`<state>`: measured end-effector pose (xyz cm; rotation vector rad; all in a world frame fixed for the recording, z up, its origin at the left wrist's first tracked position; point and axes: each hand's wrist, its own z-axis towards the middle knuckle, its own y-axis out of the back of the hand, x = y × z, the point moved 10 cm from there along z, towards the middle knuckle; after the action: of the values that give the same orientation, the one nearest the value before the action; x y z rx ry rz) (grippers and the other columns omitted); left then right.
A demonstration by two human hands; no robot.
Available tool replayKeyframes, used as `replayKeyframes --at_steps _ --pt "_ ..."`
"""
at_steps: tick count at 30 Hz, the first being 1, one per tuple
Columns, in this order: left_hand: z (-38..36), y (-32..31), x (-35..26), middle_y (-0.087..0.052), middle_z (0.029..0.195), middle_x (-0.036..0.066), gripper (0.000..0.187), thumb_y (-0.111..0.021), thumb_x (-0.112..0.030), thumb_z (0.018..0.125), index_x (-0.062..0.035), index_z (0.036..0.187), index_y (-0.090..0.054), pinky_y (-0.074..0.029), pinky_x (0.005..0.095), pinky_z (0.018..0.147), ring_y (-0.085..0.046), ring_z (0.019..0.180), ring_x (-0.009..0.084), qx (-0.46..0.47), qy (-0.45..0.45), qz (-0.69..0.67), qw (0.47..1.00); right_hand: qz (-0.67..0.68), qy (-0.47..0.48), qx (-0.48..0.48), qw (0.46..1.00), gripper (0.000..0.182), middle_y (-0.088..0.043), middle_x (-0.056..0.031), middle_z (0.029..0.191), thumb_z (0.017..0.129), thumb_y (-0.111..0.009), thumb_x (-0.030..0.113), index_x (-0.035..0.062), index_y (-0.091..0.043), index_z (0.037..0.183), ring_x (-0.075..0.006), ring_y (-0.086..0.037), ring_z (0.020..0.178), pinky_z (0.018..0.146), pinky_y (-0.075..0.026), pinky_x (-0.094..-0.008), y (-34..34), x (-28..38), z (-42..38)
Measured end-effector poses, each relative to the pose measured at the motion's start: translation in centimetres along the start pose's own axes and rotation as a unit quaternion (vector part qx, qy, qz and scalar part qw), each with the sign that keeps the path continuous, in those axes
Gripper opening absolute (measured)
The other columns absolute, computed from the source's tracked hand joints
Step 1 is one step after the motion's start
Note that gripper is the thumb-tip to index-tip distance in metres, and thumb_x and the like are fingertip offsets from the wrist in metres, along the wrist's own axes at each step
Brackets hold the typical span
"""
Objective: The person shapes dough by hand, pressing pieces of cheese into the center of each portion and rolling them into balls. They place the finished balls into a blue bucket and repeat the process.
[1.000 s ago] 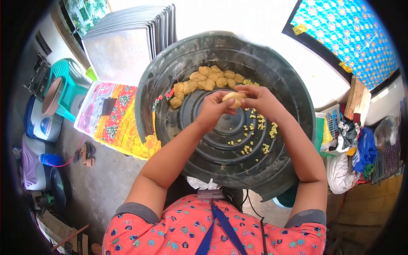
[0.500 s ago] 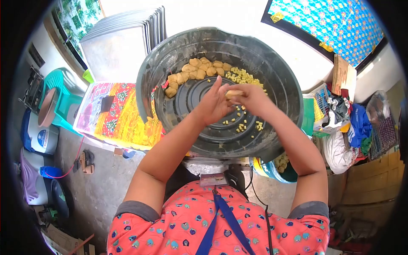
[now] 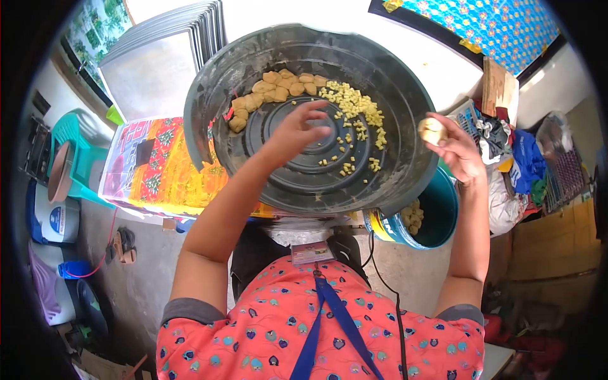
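Observation:
My right hand (image 3: 461, 153) is raised past the right rim of a large dark basin (image 3: 316, 47), its fingertips around a pale dough ball (image 3: 432, 131). Below that hand stands a teal bucket (image 3: 448, 215) with pale lumps (image 3: 413, 217) inside. Over the middle of the basin my left hand (image 3: 296, 132) hovers, fingers spread and holding nothing. Brownish dough pieces (image 3: 273, 87) sit clustered along the basin's far left side. Small yellow cubes (image 3: 347, 100) are heaped beside them, with loose ones scattered toward the basin's near right.
Left of the basin is a table with a bright patterned cover (image 3: 180, 161). Metal trays (image 3: 152, 63) lean upright against the wall behind it. A green chair (image 3: 79, 155) stands at far left. Piled clothes and bags (image 3: 529, 161) lie at right. A black cable (image 3: 386, 285) hangs in front of me.
My right hand has moved right, out of the basin, carrying the dough ball away from my left hand. The left hand has separated from it, shifting slightly left. The view has shifted a little.

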<state>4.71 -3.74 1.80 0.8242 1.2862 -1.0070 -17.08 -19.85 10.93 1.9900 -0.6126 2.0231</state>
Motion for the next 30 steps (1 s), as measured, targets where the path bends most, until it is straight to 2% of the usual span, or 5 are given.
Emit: replayKeyframes --at_steps 8,12,15,22,30 --pt "2.0 -3.9 -3.6 -0.057 0.108 0.006 0.059 -0.066 -0.003 0.08 -0.0077 0.133 -0.04 -0.047 0.0231 0.077 -0.058 0.088 0.0106 0.052 -0.094 -0.102 0.989 -0.039 -0.095 0.164 0.981 0.045 -0.057 -0.0097 0.109 0.078 -0.06 -0.003 -0.0007 -0.047 0.122 -0.0169 -0.059 0.094 0.08 -0.05 -0.0271 -9.5 -4.4 10.0" --pt "4.0 2.3 -0.8 -0.063 0.091 0.006 0.029 -0.062 -0.009 0.085 0.003 0.111 -0.056 -0.05 0.0245 0.069 -0.061 0.077 0.0115 -0.139 -0.102 -0.065 0.983 -0.037 -0.078 0.135 0.987 0.046 -0.059 -0.0091 0.108 0.08 -0.06 0.0 -0.0013 -0.048 0.125 -0.0154 -0.059 0.09 0.079 -0.049 -0.0249 -10.2 -7.1 16.7" --pt "4.0 4.9 1.9 -0.063 0.081 0.005 0.022 -0.061 -0.01 0.086 0.0029 0.103 -0.06 -0.05 0.0244 0.063 -0.06 0.07 0.0111 -0.225 -0.107 -0.024 0.968 -0.253 0.021 0.128 0.959 0.05 -0.063 -0.0083 0.101 0.08 -0.063 0.003 0.0009 -0.048 0.128 -0.0123 -0.058 0.083 0.076 -0.047 -0.0247 -11.5 -7.9 18.0" --pt "4.8 4.2 4.6 -0.062 0.077 0.01 0.019 -0.051 -0.015 0.09 0.0013 0.094 -0.061 -0.052 0.0286 0.063 -0.062 0.066 0.0179 -0.155 -0.025 -0.162 0.974 -0.231 -0.037 0.127 0.964 0.045 -0.061 -0.0051 0.097 0.083 -0.06 0.003 0.0031 -0.05 0.126 -0.0116 -0.058 0.082 0.069 -0.049 -0.0256 -10.4 -10.0 17.7" --pt "4.6 1.9 4.5 -0.061 0.096 0.014 0.041 -0.061 -0.011 0.086 0.0019 0.12 -0.044 -0.054 0.0297 0.066 -0.064 0.074 0.0193 -0.049 0.015 -0.143 0.988 -0.149 -0.067 0.166 0.972 0.05 -0.058 -0.0103 0.11 0.08 -0.057 0.0 0.0011 -0.044 0.129 -0.0172 -0.058 0.097 0.083 -0.049 -0.0294 -10.5 -10.6 16.8"
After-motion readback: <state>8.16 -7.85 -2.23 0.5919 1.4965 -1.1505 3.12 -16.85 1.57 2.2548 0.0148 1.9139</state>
